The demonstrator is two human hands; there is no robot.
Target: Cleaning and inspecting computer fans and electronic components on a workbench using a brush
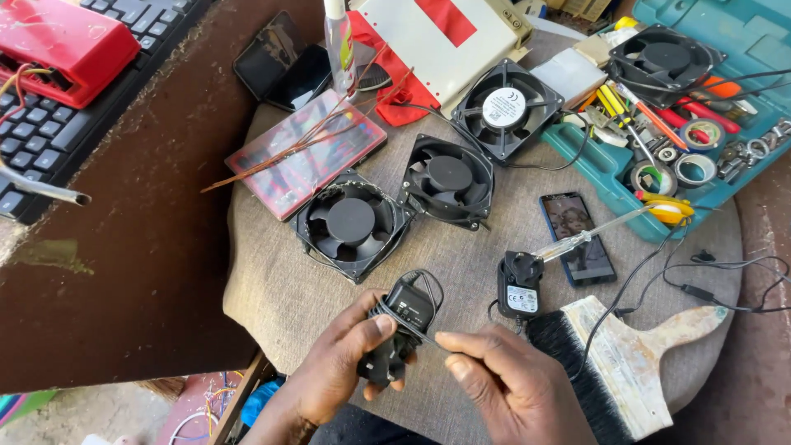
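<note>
Head view: black adapter (pixel 401 328) upright, tilted right.

Lit phone screen (pixel 578 235), white adapter label (pixel 521 298)

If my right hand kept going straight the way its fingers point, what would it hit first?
Probably the black power adapter held in the left hand; the right hand points left at it, fingertips nearly touching its cord.

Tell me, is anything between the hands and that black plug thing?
No. The left hand already grips the black power adapter, and the right hand pinches its cord. Nothing sits between them.
</note>
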